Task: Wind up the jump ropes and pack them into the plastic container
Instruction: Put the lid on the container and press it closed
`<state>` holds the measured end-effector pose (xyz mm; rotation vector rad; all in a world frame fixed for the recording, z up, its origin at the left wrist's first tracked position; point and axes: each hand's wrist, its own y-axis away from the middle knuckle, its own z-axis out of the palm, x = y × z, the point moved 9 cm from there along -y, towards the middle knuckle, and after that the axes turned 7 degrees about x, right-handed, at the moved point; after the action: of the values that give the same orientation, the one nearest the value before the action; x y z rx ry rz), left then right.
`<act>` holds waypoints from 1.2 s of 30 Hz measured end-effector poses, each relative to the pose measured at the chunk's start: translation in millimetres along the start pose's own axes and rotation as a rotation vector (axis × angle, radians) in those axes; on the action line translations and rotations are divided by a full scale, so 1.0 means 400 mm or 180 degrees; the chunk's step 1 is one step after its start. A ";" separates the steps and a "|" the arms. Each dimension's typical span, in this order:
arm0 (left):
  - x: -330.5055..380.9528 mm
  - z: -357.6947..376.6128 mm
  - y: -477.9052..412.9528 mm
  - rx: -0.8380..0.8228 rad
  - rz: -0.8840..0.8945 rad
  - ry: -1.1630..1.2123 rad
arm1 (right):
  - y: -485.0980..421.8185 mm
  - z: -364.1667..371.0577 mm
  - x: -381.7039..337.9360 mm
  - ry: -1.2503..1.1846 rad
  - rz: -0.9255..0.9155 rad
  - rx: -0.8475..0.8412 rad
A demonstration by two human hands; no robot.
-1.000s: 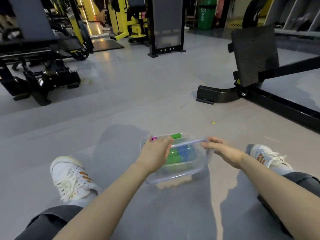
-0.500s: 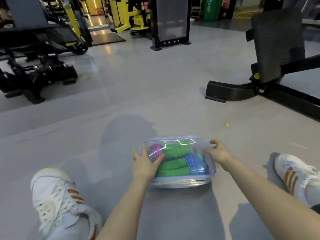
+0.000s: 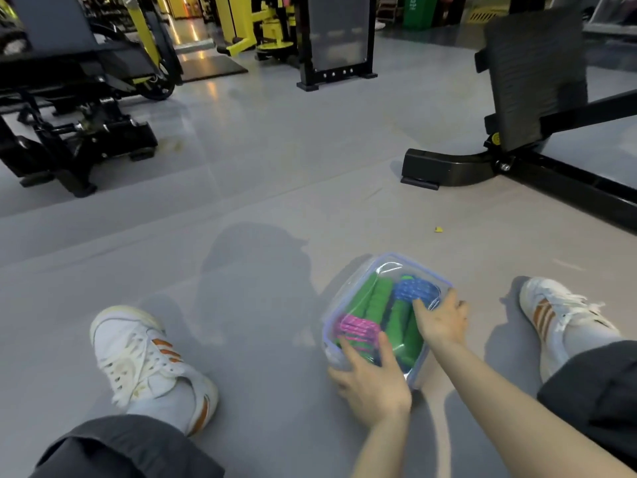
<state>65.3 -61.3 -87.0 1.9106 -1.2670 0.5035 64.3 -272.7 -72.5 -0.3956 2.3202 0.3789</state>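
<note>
Plastic container (image 3: 393, 262): on the floor (image 3: 275, 201) between the person's legs, nearer the right shoe (image 3: 558, 312); turned cornerwise to me.
Lid (image 3: 386, 274): clear, blue-rimmed, lying on top; I judge it is being pressed home, the last step.
Jump ropes (image 3: 375, 298): wound and packed inside, green beside a pink bundle (image 3: 356, 327) and a blue one (image 3: 415, 291) (none outside that I can see).
Left hand (image 3: 374, 388): at the near corner, fingers straight and spread on the lid, likely to hold that corner down.
Right hand (image 3: 441, 322): palm flat on the right side of the lid, thumb stretched out, fingertips past the rim, probably pushing that edge shut.
Left shoe (image 3: 138, 353): white, orange stripes, well apart from the box.
Yellow scrap (image 3: 438, 229): loose on the floor beyond.
Black machine base (image 3: 444, 170): farther off.
Writing: white marks on the green bin (image 3: 415, 10), too small to read; no brand legible elsewhere.
</note>
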 end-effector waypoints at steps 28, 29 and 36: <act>0.053 -0.039 -0.005 0.0593 0.2390 -0.2012 | 0.182 0.064 -0.004 0.0207 -0.1481 -0.1264; 0.065 -0.027 -0.006 0.0591 0.2575 -0.1982 | 0.186 0.058 -0.007 0.0270 -0.1511 -0.1231; 0.068 0.018 -0.027 0.0221 0.2710 -0.1919 | 0.169 0.072 -0.054 0.1251 -0.2231 -0.0846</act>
<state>86.1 -80.8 -77.0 1.5425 -2.5067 0.3845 70.9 -196.6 -66.4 -1.4683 2.3082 0.2693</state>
